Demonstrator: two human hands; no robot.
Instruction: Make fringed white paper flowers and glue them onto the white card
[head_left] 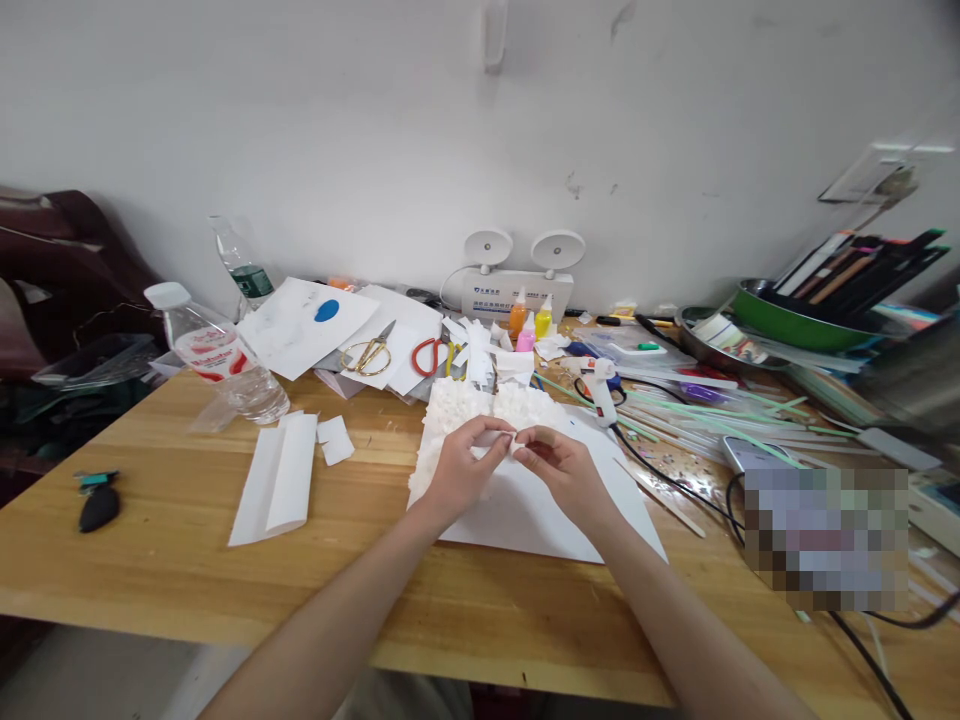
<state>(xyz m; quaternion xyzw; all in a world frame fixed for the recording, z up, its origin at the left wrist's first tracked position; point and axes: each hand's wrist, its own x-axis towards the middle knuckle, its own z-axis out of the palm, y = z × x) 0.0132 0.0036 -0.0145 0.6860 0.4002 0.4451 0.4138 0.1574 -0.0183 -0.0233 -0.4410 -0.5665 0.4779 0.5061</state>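
1. The left hand (461, 465) and right hand (559, 465) meet over a large white paper sheet (540, 515) on the light wooden table (150, 545). The fingertips of both are pinched on a small white paper scrap (514, 441), held between them just above the sheet.
2. The step in hand looks like creasing or folding that scrap between thumbs and forefingers.
3. At 12 o'clock from the hands, a white ruffled patch of bunched paper pieces (457, 405) lies over the sheet's far edge. A white hot-glue gun (600, 385) rests at 2 o'clock and a folded white paper strip (277, 478) at 9 o'clock.
4. So small a piece calls for a light, steady pinch, or it may tear or slip.
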